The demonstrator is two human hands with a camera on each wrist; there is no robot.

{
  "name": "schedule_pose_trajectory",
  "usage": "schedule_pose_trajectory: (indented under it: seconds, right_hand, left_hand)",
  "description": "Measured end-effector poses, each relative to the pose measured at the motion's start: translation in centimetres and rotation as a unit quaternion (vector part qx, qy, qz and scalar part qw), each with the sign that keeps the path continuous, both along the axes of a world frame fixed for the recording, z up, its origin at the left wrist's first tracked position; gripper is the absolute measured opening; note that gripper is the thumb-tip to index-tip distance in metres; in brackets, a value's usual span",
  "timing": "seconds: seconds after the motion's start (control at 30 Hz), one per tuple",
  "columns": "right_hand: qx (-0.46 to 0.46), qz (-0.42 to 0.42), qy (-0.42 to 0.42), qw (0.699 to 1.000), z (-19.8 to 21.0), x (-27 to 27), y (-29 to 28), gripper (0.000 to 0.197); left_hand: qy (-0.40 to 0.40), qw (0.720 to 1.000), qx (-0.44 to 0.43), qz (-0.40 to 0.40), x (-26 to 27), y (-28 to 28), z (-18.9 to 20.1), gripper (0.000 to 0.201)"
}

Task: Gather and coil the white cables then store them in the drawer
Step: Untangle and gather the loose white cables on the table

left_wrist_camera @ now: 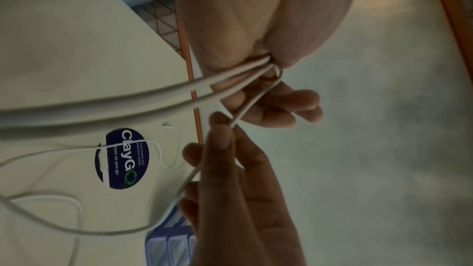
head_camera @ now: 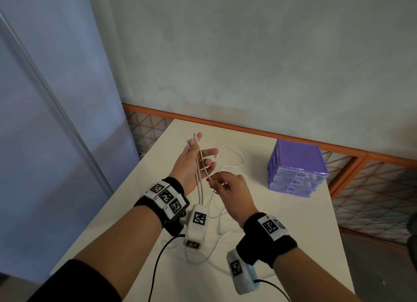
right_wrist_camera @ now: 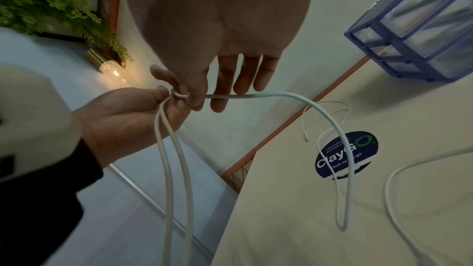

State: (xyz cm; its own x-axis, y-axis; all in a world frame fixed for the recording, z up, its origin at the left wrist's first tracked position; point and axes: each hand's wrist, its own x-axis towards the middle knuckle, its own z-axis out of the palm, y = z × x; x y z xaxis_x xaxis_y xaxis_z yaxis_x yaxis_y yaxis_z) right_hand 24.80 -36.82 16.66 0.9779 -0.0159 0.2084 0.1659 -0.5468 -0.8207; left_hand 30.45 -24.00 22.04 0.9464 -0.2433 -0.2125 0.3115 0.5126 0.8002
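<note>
Several white cables (head_camera: 199, 166) run along the palm of my raised left hand (head_camera: 196, 159), plug ends up at the fingertips. In the left wrist view the thumb pinches these cables (left_wrist_camera: 153, 96) against the hand, and they hang down past the wrist. My right hand (head_camera: 212, 180) pinches one strand between thumb and forefinger just below the left palm. That strand (right_wrist_camera: 320, 112) arcs down onto the white table (head_camera: 270, 222). A thinner loose white cable (head_camera: 234, 157) lies in loops behind the hands. The purple drawer unit (head_camera: 297, 168) stands at the right, its three clear drawers closed.
A dark round sticker (right_wrist_camera: 345, 155) lies on the table under the loose cable. An orange mesh railing (head_camera: 248, 130) borders the table's far and right sides. A plant (right_wrist_camera: 46, 1) and a lit lamp (right_wrist_camera: 112, 70) hang on the wall.
</note>
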Motion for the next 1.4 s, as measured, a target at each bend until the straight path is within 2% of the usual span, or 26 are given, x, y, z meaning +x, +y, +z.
schedule_pose_trajectory:
  seconds: [0.13,0.27,0.33,0.43,0.53,0.6,0.8,0.93,1.1,1.2,1.27,1.3,1.4]
  right_hand:
    - [-0.021,-0.003,0.005,1.0,-0.8,-0.4,0.0,0.018]
    - [-0.03,-0.003,0.035,0.999,-0.6,-0.9,0.4,0.023]
    - [0.04,0.025,0.062,0.997,-0.1,-0.8,0.9,0.027]
    - [0.183,0.086,0.144,0.969,0.9,-0.9,1.8,0.029]
    - [0.251,0.127,0.178,0.943,1.5,-1.2,2.3,0.018]
    - [0.277,0.129,0.176,0.936,1.9,-1.3,2.4,0.017]
    - [0.21,0.076,0.119,0.967,1.6,-0.6,2.3,0.032]
    - [0.153,0.054,0.172,0.972,1.8,-0.2,1.5,0.064]
    - [0.126,0.005,0.244,0.962,-0.2,-1.0,-1.4,0.064]
    - [0.099,-0.017,0.257,0.961,-1.5,-1.3,-3.4,0.062]
    - [0.12,-0.037,0.242,0.962,-1.7,-0.9,-4.2,0.058]
    - [0.142,-0.046,0.233,0.961,-1.5,-0.5,-4.3,0.054]
    - [0.202,-0.047,0.199,0.958,0.3,0.5,-4.2,0.042]
  left_hand:
    - [-0.007,1.0,0.006,0.01,0.3,0.2,0.0,0.043]
    - [-0.038,0.997,0.067,0.003,0.7,0.4,-0.2,0.051]
    - [-0.027,0.997,0.072,-0.011,0.6,0.3,-0.1,0.06]
    - [-0.003,0.999,0.035,-0.03,0.6,0.3,0.2,0.065]
    - [-0.004,1.0,0.018,-0.024,0.7,0.2,0.2,0.055]
    - [0.0,1.0,0.001,-0.021,0.9,0.4,0.2,0.047]
    - [-0.001,1.0,0.005,-0.011,1.2,1.0,0.8,0.018]
    - [0.027,0.996,-0.052,0.062,3.4,2.6,2.2,0.028]
    - [0.016,0.981,-0.096,0.167,6.0,6.3,4.9,0.042]
    - [0.009,0.968,-0.106,0.226,6.1,7.6,5.5,0.044]
    - [0.02,0.968,-0.075,0.241,5.8,8.1,5.1,0.046]
    - [0.03,0.97,-0.03,0.239,5.6,8.2,4.5,0.043]
    - [0.074,0.962,0.171,0.198,4.9,8.5,2.3,0.033]
